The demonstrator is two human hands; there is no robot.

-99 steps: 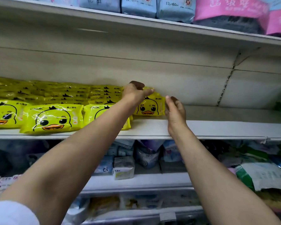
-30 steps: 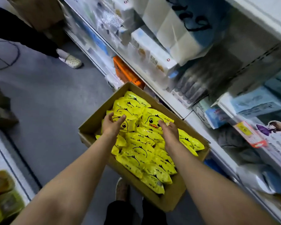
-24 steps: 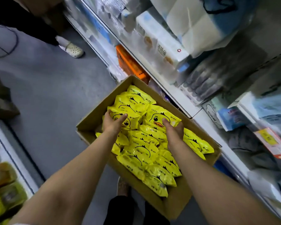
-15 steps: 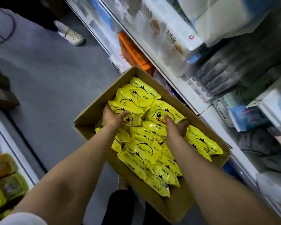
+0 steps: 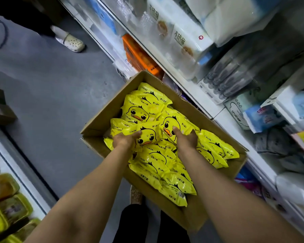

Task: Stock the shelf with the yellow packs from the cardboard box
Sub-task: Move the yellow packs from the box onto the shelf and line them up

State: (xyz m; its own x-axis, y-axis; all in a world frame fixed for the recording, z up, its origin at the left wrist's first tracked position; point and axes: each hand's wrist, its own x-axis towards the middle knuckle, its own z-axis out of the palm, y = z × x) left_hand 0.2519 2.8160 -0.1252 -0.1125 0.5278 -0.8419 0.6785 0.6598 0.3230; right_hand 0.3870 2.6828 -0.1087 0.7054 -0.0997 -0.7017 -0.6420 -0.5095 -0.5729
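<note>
An open cardboard box point(image 5: 102, 120) sits low in front of me, filled with several yellow duck-print packs. My left hand point(image 5: 124, 140) grips one yellow pack point(image 5: 147, 137) by its left end, thumb on top, and the pack sits raised above the pile. My right hand point(image 5: 185, 139) holds a second yellow pack point(image 5: 174, 122), fingers curled over its face. Both hands are inside the box, side by side. More yellow packs point(image 5: 165, 176) lie loose under my forearms.
Shelves point(image 5: 223, 118) packed with tissue and wipe packs run along the right, close to the box. An orange carton point(image 5: 139, 57) stands beyond the box. Another person's foot in a white clog point(image 5: 72, 42) is on the grey floor. Yellow goods point(image 5: 5, 204) fill a low left shelf.
I turned from the shelf down to the box. In the last second both hands closed on packs and the left one drew its pack up toward the middle.
</note>
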